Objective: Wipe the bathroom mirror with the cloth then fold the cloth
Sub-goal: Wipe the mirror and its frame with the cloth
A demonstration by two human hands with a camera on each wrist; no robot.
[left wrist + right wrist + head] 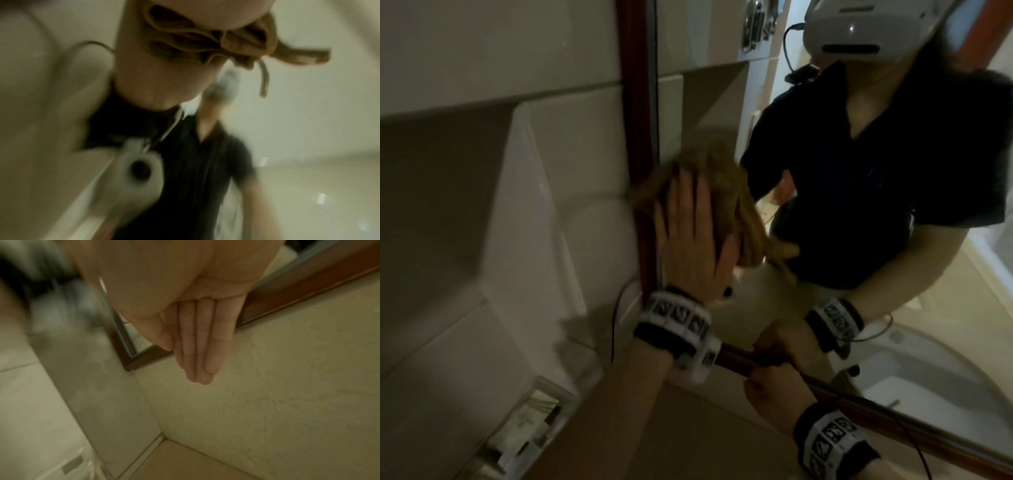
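— Where is the cloth (726, 192)?

— Bunched, tan, pressed flat against the mirror (722, 102) at its left edge, just beside the dark wooden frame (635, 102). The left hand (688, 236) covers it, fingers (681, 202) spread and straight.

— And the right hand (774, 380)?

— Low, at the frame's bottom rail. From the head view it looks curled there; the right wrist view shows its fingers (197, 344) long, straight and held together, holding nothing.

— Anything else?

— Beige wall tiles (482, 171) left of the mirror.
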